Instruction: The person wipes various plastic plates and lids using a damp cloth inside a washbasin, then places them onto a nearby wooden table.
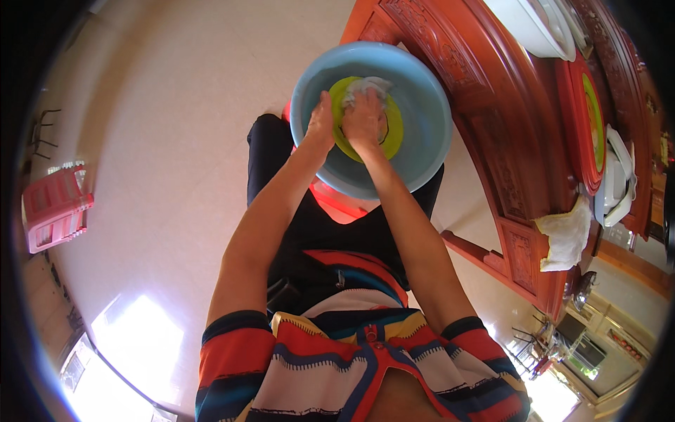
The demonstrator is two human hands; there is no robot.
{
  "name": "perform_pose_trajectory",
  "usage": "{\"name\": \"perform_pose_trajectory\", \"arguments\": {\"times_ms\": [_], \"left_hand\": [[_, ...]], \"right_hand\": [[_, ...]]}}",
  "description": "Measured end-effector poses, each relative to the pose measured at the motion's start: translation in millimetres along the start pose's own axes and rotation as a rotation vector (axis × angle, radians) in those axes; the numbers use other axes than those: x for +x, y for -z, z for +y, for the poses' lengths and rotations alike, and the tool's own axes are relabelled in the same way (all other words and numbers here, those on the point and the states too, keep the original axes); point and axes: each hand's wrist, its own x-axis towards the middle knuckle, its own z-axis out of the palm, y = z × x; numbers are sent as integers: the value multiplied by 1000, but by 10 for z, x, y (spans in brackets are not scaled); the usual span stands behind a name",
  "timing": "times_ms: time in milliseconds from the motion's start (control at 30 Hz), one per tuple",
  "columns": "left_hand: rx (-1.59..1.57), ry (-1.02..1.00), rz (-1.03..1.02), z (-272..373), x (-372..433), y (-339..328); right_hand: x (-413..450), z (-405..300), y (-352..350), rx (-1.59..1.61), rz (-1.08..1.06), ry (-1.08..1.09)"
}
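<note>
A large light-blue plastic basin (422, 158) stands before my knees, on something red that shows beneath it. Inside it is a yellow-green plate (393, 140) with a patterned middle. My left hand (320, 122) holds the plate by its left edge. With my right hand (363, 118) I press a white cloth (372, 84) against the plate's face; the fingertips are partly hidden in the cloth. Whether the basin holds water, I cannot tell.
A carved reddish wooden cabinet (488, 105) curves along the right. On it are a white basin (543, 31), a red tray (575, 121) with a yellow-green plate (591, 116), white containers (614, 179) and a hanging white cloth (567, 232). Pink plastic stools (55, 208) stand at the far left.
</note>
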Motion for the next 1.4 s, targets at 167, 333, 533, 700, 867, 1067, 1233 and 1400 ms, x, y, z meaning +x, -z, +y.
{"name": "perform_pose_trajectory", "arguments": {"times_ms": [167, 333, 533, 700, 867, 1067, 1233, 1400], "left_hand": [[-49, 100, -88, 116, -238, -91], [76, -42, 42, 101, -176, -17], [48, -29, -12, 98, -157, -25], [-120, 14, 43, 61, -97, -77], [-233, 30, 64, 28, -20, 24], [-237, 134, -80, -20, 59, -21], [-134, 76, 13, 46, -38, 20], [-113, 46, 56, 74, -77, -23]], "right_hand": [[-305, -240, 210, 59, -97, 80], [-628, 33, 562, 137, -352, 183], [-575, 443, 702, -202, -362, 33], [-195, 727, 408, -35, -287, -29], [86, 414, 262, -100, -173, -73], [262, 269, -4, -95, -35, 204], [19, -74, 91, 181, -141, 366], [-275, 141, 306, 287, -236, 487]]}}
